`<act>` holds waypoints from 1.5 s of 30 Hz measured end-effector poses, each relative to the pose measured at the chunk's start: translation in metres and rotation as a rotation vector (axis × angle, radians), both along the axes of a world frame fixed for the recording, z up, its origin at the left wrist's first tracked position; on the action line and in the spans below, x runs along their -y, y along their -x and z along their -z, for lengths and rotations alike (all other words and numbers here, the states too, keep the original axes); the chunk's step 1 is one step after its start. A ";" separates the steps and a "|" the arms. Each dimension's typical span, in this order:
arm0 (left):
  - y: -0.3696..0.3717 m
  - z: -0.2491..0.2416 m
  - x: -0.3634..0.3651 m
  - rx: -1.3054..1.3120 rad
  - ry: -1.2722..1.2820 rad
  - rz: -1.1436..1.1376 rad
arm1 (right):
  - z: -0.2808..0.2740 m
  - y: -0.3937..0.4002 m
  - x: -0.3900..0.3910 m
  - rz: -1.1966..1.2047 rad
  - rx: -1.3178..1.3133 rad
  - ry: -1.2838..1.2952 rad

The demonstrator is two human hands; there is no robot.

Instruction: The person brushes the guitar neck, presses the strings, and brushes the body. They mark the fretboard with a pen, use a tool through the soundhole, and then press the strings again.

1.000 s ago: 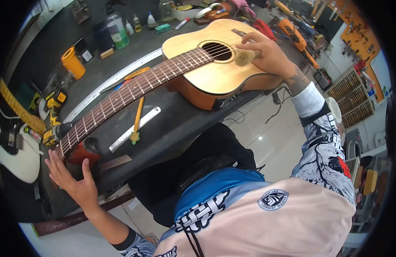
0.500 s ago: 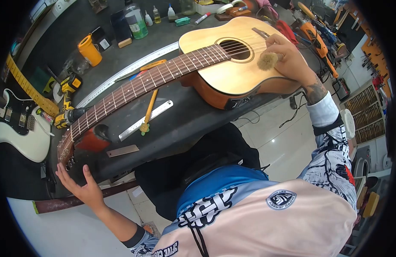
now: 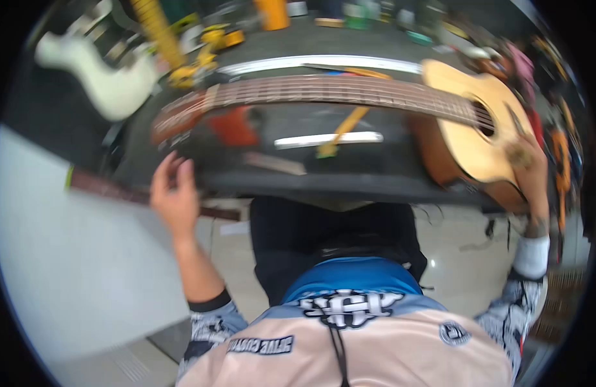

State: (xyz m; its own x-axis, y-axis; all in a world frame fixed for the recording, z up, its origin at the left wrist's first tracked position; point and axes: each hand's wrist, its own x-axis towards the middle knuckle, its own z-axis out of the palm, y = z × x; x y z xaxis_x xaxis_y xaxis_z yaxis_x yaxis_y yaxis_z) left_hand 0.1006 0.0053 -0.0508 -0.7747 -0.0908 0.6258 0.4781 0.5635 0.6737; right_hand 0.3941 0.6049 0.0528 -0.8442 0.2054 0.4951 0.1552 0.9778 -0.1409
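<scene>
An acoustic guitar (image 3: 460, 151) lies face up on the workbench, its pale top at the right and its fretted neck (image 3: 336, 90) running left. My left hand (image 3: 175, 200) is just below the headstock (image 3: 178, 116), thumb and fingers apart with nothing visible in them; blur hides whether a fingertip touches a tuning peg. Over the guitar's top by the bridge, my right hand (image 3: 533, 171) is closed round a brush. Only the round tan bristles of the brush (image 3: 518, 155) show; its handle is hidden in my fingers.
Under the neck are a red neck rest (image 3: 234, 127), a steel ruler (image 3: 291, 141) and a yellow-handled tool (image 3: 349, 126). A long ruler (image 3: 265, 64) lies behind. A yellow drill (image 3: 204, 51) and a white electric guitar (image 3: 107, 77) stand at the left.
My view has swung left and down, so the guitar and bench appear shifted and more level. My left hand stays near the headstock; my right hand keeps the brush over the body.
</scene>
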 end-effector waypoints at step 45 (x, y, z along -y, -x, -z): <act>0.008 -0.034 -0.064 0.181 -0.005 -0.231 | -0.019 0.003 0.035 -0.009 -0.064 0.030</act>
